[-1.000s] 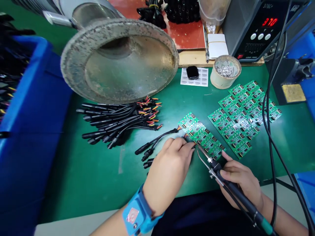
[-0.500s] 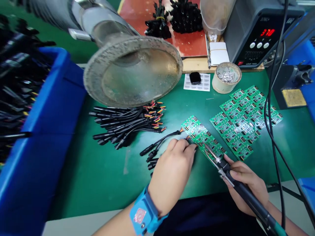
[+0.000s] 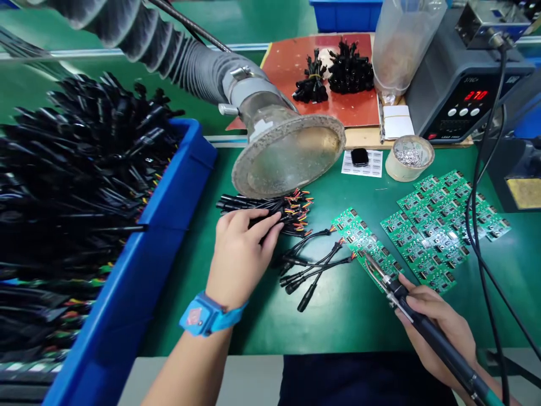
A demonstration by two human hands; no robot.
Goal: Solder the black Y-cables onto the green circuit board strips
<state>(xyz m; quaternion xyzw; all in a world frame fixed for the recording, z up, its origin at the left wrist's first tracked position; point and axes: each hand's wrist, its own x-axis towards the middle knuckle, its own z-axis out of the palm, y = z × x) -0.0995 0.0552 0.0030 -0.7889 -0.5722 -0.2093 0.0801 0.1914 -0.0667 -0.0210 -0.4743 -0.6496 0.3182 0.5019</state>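
Left hand (image 3: 243, 254) blocks part of the cable pile (image 3: 296, 211) from me; can't tell whether the fingers pinch one. Fume hood (image 3: 291, 160) hides the back of that pile. Soldering iron (image 3: 435, 335) in the right hand (image 3: 450, 321): butt end cut off at the bottom edge, tip contact with the board strip (image 3: 366, 242) too small to call. Blue bin (image 3: 169, 225) runs out of view, lower-left contents blurred. Label sheet (image 3: 374, 163) print unreadable (tiny, plus a black square covers some). Iron stand (image 3: 513, 169) cropped on the right.
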